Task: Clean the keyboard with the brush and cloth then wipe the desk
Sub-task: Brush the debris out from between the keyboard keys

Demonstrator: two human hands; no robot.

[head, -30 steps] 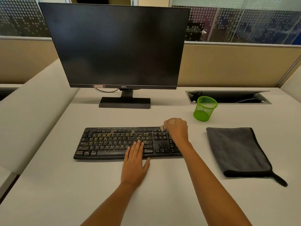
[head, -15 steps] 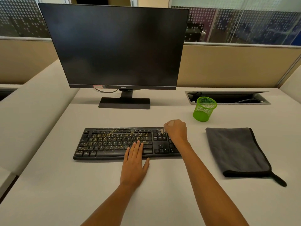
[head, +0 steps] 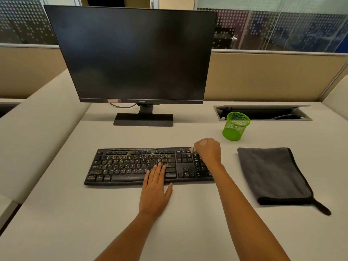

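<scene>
left hand [head: 155, 193]: flat, fingers straight, resting on the near edge of the keyboard [head: 131, 166]
right hand [head: 208, 150]: fingers curled round the brush [head: 191, 149], at the keyboard's far right corner
cloth [head: 275, 176]: folded, on the bench [head: 56, 223], right of the keyboard

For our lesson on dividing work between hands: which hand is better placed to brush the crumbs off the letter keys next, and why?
Right, probably. The right hand grips the brush at the keyboard's far edge; the left hand lies flat on its near edge, holding nothing.

Head cam, fwd-down, close over desk [head: 188, 232]
</scene>
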